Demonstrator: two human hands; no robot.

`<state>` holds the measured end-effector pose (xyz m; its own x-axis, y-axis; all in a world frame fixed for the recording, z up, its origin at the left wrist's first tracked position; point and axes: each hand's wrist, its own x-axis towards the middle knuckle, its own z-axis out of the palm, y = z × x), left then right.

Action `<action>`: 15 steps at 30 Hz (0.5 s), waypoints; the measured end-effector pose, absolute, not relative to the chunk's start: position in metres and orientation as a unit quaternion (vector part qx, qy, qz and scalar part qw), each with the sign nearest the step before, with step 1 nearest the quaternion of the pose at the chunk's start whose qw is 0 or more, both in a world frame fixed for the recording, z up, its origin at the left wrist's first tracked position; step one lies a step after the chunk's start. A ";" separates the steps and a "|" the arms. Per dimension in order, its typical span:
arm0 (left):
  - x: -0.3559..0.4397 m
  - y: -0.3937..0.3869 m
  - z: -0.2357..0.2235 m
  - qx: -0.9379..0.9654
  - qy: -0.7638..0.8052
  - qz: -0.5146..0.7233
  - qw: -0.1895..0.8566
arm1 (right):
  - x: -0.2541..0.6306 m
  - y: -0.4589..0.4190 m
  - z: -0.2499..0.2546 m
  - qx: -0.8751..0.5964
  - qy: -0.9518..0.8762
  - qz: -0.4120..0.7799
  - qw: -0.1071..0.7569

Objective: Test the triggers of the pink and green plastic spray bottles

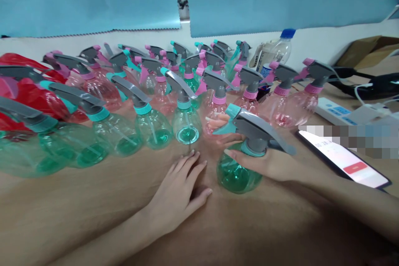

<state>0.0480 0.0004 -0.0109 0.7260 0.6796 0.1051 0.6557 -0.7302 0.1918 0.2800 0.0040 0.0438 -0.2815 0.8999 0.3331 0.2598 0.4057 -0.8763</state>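
A green spray bottle [238, 174] with a grey and turquoise trigger head is upright at the table's middle right. My right hand [268, 164] is wrapped round its neck and upper body, the thumb across the near side and the fingers behind. My left hand [183, 187] lies flat on the wooden table [124, 199], fingers stretched out, apart from any bottle. Just beyond its fingertips stands another green spray bottle [187, 126]. More green ones, such as this spray bottle [154, 129], line up to the left.
Behind are several pink spray bottles [215, 108]. A red plastic bag [43, 95] lies at the left. On the right are a lit phone [339, 153], a white power strip [333, 110], a cardboard box [364, 52] and a clear bottle with a blue cap [283, 48].
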 end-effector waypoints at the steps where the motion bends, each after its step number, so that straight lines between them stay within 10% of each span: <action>1: 0.048 0.000 -0.011 0.927 0.359 0.082 0.071 | 0.280 0.004 0.044 -0.410 -0.712 0.361 0.442; 15: 0.048 0.001 -0.013 0.926 0.358 0.088 0.074 | 0.280 0.004 0.047 -0.422 -0.717 0.364 0.418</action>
<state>0.0475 0.0014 -0.0126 0.7274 0.6772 0.1106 0.6509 -0.7320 0.2014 0.2796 0.0042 0.0469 -0.2940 0.9101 0.2920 0.3007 0.3781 -0.8756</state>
